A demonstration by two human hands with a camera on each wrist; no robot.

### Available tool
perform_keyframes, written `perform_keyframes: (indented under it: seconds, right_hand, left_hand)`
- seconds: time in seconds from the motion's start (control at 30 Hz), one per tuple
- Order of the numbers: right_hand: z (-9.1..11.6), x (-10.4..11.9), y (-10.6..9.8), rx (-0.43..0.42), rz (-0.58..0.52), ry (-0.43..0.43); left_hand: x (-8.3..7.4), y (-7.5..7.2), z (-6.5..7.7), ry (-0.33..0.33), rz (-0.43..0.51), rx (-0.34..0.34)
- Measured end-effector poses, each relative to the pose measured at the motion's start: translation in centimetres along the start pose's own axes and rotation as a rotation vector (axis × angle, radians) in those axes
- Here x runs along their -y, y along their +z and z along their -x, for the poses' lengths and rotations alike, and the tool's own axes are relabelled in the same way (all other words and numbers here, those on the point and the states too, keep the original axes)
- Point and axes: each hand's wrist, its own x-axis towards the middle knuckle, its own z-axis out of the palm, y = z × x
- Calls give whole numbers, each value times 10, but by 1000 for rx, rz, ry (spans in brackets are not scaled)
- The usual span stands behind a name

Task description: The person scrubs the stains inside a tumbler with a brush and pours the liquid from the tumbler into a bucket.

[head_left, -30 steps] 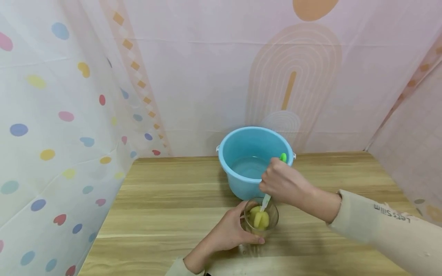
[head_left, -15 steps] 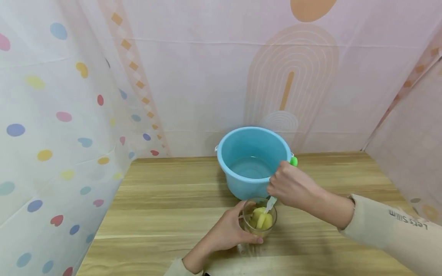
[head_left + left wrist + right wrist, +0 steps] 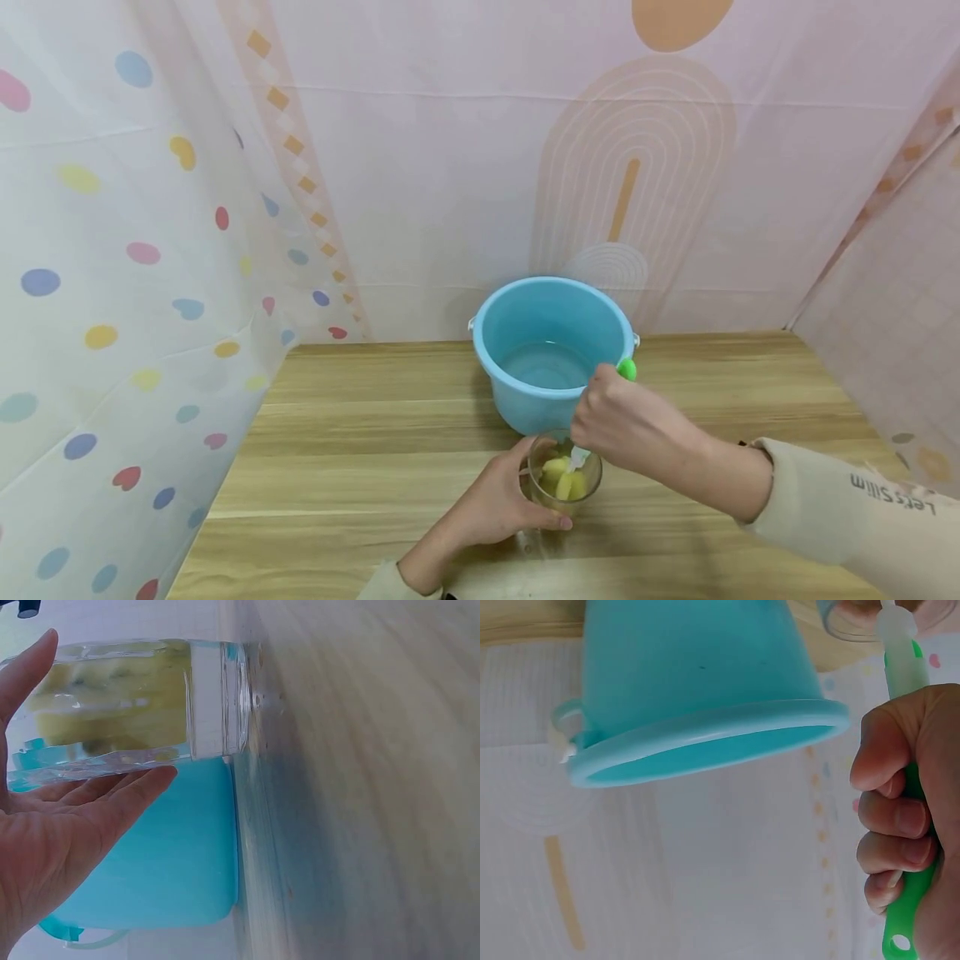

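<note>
My left hand (image 3: 491,504) holds a clear glass cup (image 3: 214,701) by its side, thumb on one side and fingers along the other. The cup's base stands on the table in the left wrist view. My right hand (image 3: 630,421) grips the green handle (image 3: 911,896) of a cup brush, fingers curled round it. Its whitish shaft (image 3: 579,457) reaches down into the cup. A yellow, lobed sponge head (image 3: 564,482) sits inside the cup, pressed against the glass in the left wrist view. My right fist covers most of the handle in the head view.
Just behind the cup stands a light blue bucket (image 3: 517,408) with a little water (image 3: 547,365) at its bottom. The wood-grain table (image 3: 360,450) ends at a patterned curtain (image 3: 420,192). A spotted curtain (image 3: 150,350) hangs along the left.
My right hand has gone slightly right and then down and back left, the brush sinking deeper into the cup. The left hand and cup stay in place.
</note>
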Motion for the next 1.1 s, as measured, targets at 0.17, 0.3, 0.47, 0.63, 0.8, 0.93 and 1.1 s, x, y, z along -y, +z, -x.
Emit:
perform_keyframes:
  seconds: [0.17, 0.3, 0.47, 0.63, 0.8, 0.93, 1.1]
  right_hand:
    - [-4, 1, -4, -49, 18, 4]
    - [-10, 0, -1, -53, 7, 5]
    - [-20, -4, 10, -53, -61, 26]
    - [-23, -8, 23, -19, -131, 39]
    - [-22, -10, 30, 9, -164, 34]
    - [-19, -12, 32, 21, -167, 35]
    - [-12, -14, 33, 25, -187, 46]
  left_hand:
    - [-1, 0, 0, 7, -8, -2]
    - [0, -1, 0, 3, -1, -3]
    - [0, -2, 0, -9, 5, -4]
    - [0, -2, 0, 6, 8, -5]
    - [0, -2, 0, 11, 17, -3]
    - [0, -2, 0, 10, 16, 0]
    - [-1, -2, 0, 6, 15, 5]
